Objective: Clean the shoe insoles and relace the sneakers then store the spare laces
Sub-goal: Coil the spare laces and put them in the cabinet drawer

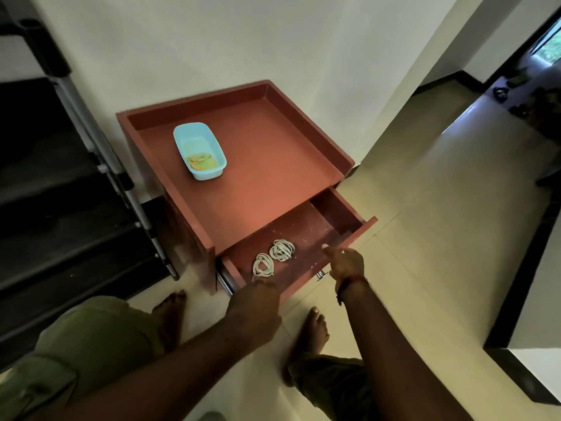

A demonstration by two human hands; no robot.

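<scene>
A glossy light blue plastic tub, rectangular with rounded corners, sits on your smooth reddish-brown desk with its raised rim. Your left hand reaches the front of the open drawer; I cannot tell how its fingers lie. The spare laces, two flat whitish coils, lie side by side on the scuffed drawer bottom. Your right hand lays fairly straight fingers on the drawer's front edge, gripping nothing.

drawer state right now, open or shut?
Open. The drawer is pulled out from the cabinet, its inside exposed, with two coiled laces lying on its floor.
</scene>
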